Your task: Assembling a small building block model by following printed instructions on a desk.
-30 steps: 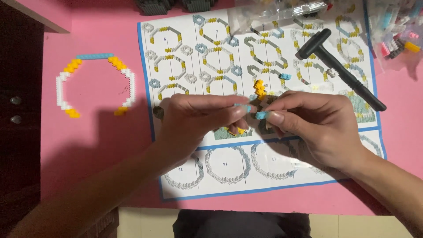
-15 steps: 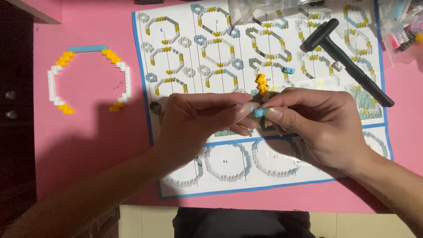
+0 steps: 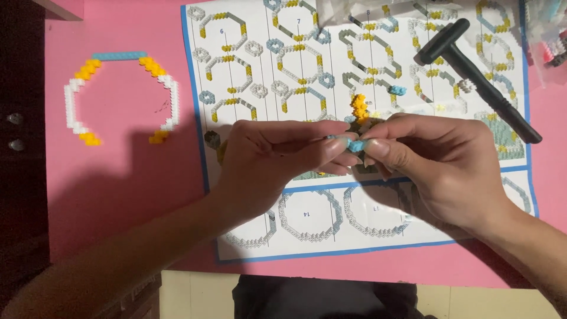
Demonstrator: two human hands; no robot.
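Note:
My left hand (image 3: 271,159) and my right hand (image 3: 437,165) meet over the middle of a white instruction sheet (image 3: 266,77). Both pinch a small light-blue block piece (image 3: 353,143) between fingertips. A short yellow block stack (image 3: 359,107) sits just behind the fingers. Whether it is joined to the blue piece is hidden.
An open ring of white, yellow and blue blocks (image 3: 121,97) lies on the pink mat (image 3: 124,183) at left. A black hammer (image 3: 475,77) rests across the sheet's right side. A loose blue piece (image 3: 398,90) lies on the sheet. Clear bags of parts (image 3: 546,35) sit top right. Dark furniture borders the left.
The view has drifted, so everything sits slightly lower and to the right in frame. Both hands stay pressed together on the small blue piece.

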